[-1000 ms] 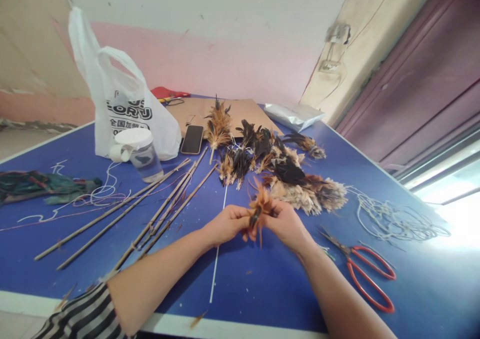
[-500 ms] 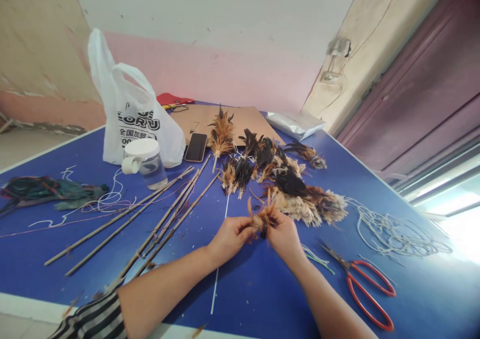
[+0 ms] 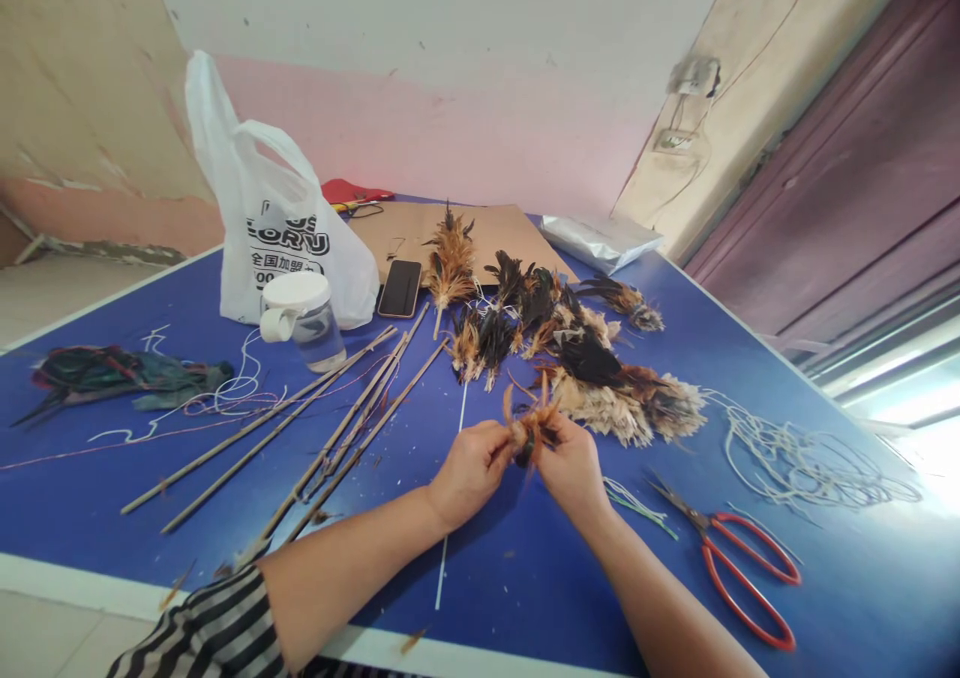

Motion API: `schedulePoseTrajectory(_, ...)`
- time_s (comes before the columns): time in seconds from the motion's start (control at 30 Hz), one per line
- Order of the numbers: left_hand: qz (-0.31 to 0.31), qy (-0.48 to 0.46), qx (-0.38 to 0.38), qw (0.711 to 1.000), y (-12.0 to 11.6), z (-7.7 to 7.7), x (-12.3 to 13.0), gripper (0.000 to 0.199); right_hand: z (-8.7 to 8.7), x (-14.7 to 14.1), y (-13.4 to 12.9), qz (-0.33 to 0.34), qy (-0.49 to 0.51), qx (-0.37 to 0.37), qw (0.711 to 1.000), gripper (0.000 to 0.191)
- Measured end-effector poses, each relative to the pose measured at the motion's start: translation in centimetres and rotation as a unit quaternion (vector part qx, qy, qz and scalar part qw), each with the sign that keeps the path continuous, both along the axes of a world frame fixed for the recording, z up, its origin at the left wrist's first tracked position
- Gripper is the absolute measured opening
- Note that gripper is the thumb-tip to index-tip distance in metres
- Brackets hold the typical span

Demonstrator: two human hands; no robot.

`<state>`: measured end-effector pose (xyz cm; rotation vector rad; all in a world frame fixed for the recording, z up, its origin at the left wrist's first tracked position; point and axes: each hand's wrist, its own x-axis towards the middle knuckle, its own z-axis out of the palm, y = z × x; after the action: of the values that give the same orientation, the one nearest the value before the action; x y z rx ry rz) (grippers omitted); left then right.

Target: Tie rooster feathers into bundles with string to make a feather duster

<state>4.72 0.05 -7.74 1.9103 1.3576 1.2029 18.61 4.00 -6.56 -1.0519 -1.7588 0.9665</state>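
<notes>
A small bunch of brown and black feathers point(image 3: 531, 430) is held between my two hands over the front of the blue table. My left hand point(image 3: 471, 466) pinches its left end, fingers closed. On its other side, my right hand point(image 3: 574, 463) is closed on the bunch as well; its fingertips are partly hidden among the feathers. Just beyond my hands lies a pile of black, brown and cream feather bunches point(image 3: 589, 358). A brown feather bunch on a stick point(image 3: 451, 268) lies farther back.
Red-handled scissors point(image 3: 739, 553) and a tangle of white string point(image 3: 806, 458) lie right. Left are thin sticks point(image 3: 337, 438), a lidded plastic cup point(image 3: 311, 323), a white plastic bag point(image 3: 281, 228) and dark cloth point(image 3: 127, 373). A phone point(image 3: 400, 289) rests near cardboard point(image 3: 495, 223).
The whole scene has shifted slightly to the right as the camera turned. Both hands stay closed on the feather bunch, with only a slight change in its angle.
</notes>
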Motion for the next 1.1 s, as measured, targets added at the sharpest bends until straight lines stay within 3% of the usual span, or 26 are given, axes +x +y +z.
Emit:
schedulePoseTrajectory(0.17,-0.006,-0.006,-0.005,1.0,0.0,0.0,-0.1,0.031,-0.5,-0.1,0.0,-0.002,-0.001,-0.014,1.0,0.01)
schedulePoseTrajectory(0.27,-0.018,-0.081,-0.052,0.995,0.3,0.1,-0.2,0.033,-0.2,-0.1,0.1,0.014,0.015,-0.033,0.999,0.009)
schedulePoseTrajectory(0.33,-0.033,-0.185,-0.127,0.974,0.7,0.2,-0.4,0.033,0.3,0.1,0.2,0.027,0.006,-0.038,0.999,0.021)
schedulePoseTrajectory(0.4,-0.042,-0.294,-0.193,0.935,1.1,0.3,-0.7,0.032,0.9,0.5,0.4,0.033,-0.029,-0.036,0.998,0.042)
schedulePoseTrajectory(0.47,-0.04,-0.368,-0.216,0.904,1.5,0.5,-0.9,0.032,1.2,0.9,0.5,0.032,-0.072,-0.021,0.997,0.058)
schedulePoseTrajectory(0.57,-0.046,-0.425,-0.238,0.872,1.7,0.7,-1.0,0.035,1.0,1.1,0.6,0.016,-0.124,0.053,0.991,0.063)
schedulePoseTrajectory(0.67,-0.056,-0.45,-0.257,0.854,1.4,0.6,-0.6,0.038,0.5,0.8,0.6,-0.011,-0.186,0.153,0.971,0.063)
schedulePoseTrajectory(0.77,-0.074,-0.457,-0.261,0.847,1.0,0.3,-0.1,0.035,0.2,0.6,0.5,-0.041,-0.226,0.201,0.952,0.065)
schedulePoseTrajectory(1.1,-0.096,-0.445,-0.266,0.85,0.8,-0.5,0.5,0.03,-0.1,0.5,0.5,-0.093,-0.19,0.187,0.959,0.064)
